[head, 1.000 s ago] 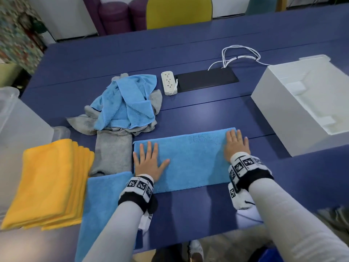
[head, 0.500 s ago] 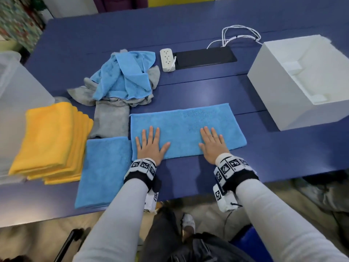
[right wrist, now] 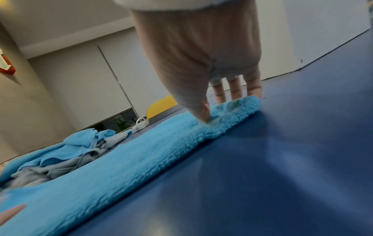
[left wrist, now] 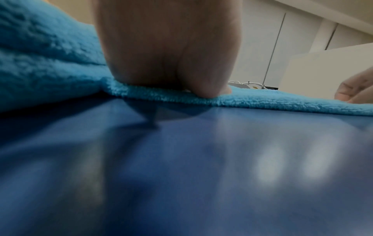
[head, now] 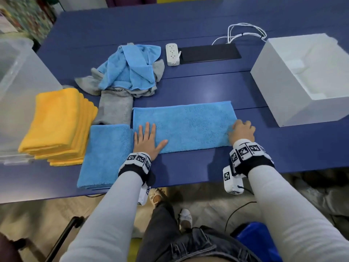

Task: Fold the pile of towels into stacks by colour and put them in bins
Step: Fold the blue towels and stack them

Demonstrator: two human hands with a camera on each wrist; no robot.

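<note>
The dark blue flat counter (head: 188,84) carries everything. On it the long light-blue terry towel folded into a strip (head: 185,125) serves as the landmark, lying flat along the near edge of the counter. To the right of the strip and a little beyond it stands the white square open bin (head: 279,95); far to its left, the translucent plastic bin (head: 22,87). Just left of the strip lies a folded light-blue square towel (head: 105,156), touching its left end, and further left a stack of folded yellow towels (head: 56,125). Behind the strip's left end sits the loose pile of light-blue and grey towels (head: 128,72), with a folded grey towel (head: 115,108) at its near side. Beyond the strip a white power strip (head: 172,54) lies beside a black flat pad (head: 209,53).

The left hand (head: 146,141) presses flat, fingers straight and spread, on the strip's near left corner. The right hand (head: 242,132) has its grip on the strip's near right corner: the thumb pushes down on the pile while the fingers (right wrist: 236,89) curl over the end edge.
</note>
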